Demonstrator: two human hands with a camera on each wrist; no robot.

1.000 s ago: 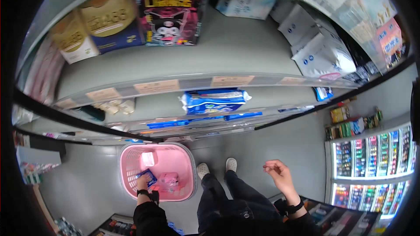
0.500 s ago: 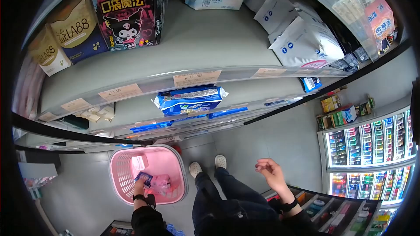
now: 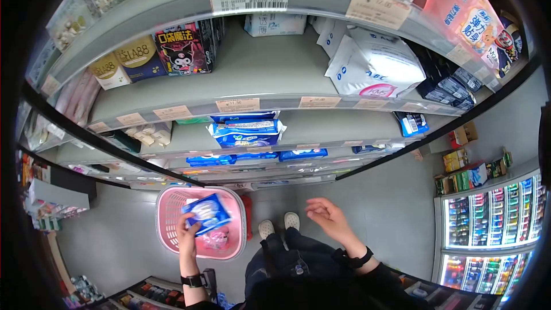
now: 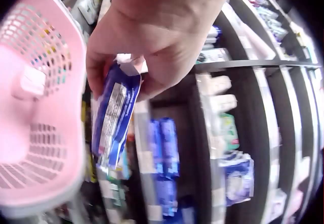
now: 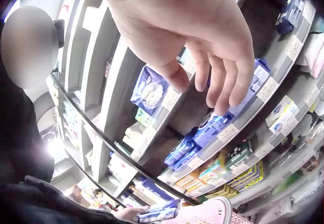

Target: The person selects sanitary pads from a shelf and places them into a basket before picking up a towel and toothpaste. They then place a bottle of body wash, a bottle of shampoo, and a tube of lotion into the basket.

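Observation:
My left hand [image 3: 187,240] grips a blue plastic packet [image 3: 208,213] by its near edge, thumb on one side and fingers on the other. The packet is held over the pink basket [image 3: 163,227] and partly covers its inside. In the left wrist view the packet [image 4: 117,114] hangs edge-on from the fingers, beside the basket wall. A pink packet [image 3: 216,239] and a small white box [image 4: 32,81] lie in the basket. My right hand [image 3: 327,218] hovers empty to the right, fingers loosely bent; in its wrist view it overlaps shelves of blue packets [image 5: 210,128].
Curved store shelves [image 3: 275,80] with price labels span the front. They hold a Kuromi box [image 3: 182,51], silver ABC packs [image 3: 376,63] and blue packets [image 3: 245,132]. The basket stands on the grey floor near my shoes [image 3: 291,220]. A lit drinks cooler [image 3: 493,218] is at the right.
My left hand has lifted the blue packet from low inside the basket up over it. My right hand has moved left. The head view has shifted, showing more of the upper shelf.

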